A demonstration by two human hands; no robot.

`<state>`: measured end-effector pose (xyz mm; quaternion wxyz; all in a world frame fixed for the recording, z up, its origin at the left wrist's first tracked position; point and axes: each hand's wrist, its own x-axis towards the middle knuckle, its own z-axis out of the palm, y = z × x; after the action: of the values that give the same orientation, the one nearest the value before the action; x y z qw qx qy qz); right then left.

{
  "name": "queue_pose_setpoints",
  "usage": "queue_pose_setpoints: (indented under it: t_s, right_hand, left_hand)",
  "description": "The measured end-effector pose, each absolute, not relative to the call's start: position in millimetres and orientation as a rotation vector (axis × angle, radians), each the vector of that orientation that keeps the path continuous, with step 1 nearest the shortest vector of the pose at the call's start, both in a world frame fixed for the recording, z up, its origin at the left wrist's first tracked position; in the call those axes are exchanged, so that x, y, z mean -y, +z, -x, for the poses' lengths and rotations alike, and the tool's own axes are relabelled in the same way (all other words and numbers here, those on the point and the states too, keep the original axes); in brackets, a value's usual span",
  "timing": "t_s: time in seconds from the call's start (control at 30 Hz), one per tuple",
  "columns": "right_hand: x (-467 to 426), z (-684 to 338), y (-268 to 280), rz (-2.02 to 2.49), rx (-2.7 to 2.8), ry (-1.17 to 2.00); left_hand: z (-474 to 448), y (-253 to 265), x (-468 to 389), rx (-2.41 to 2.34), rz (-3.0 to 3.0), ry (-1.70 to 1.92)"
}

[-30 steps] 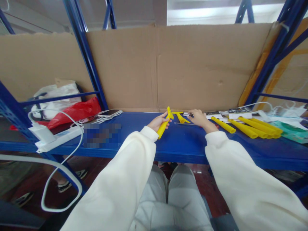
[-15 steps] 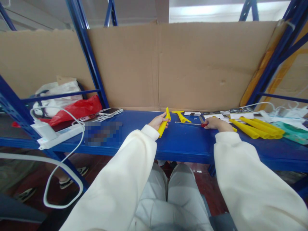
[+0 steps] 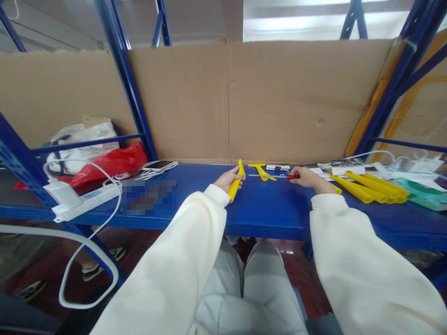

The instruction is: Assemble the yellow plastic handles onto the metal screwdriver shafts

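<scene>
My left hand [image 3: 227,179] has its fingers clamped round a yellow handle [image 3: 234,189], nearer the table's [image 3: 272,209] back edge than its front. My right hand [image 3: 304,177] grips a red-handled screwdriver [image 3: 292,177], its shaft pointing toward the table's left edge, across a yellow T-shaped piece [image 3: 257,166].

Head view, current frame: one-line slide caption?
Left hand grips a yellow piece; right hand holds a red-handled screwdriver, shaft pointing left, at a blue workbench.

Loose cream-white sleeves [image 3: 174,249], plain and softly creased, narrow into snug cuffs [image 3: 217,195] of matching colour; the trousers [image 3: 265,277] are pale grey, seamed, perhaps lightly padded.
</scene>
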<state>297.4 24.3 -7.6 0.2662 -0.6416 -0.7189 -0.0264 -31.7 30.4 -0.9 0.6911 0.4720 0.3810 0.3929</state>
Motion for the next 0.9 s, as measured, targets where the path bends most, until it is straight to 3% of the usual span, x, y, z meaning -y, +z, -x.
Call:
queue_pose_setpoints:
  t_s: [0.9]
  right_hand:
    - [-15.4,-283.2,-1.1,1.66,1.903,0.004]
  left_hand:
    - [31.8,0.1,-26.7,-0.788,-1.045,0.838]
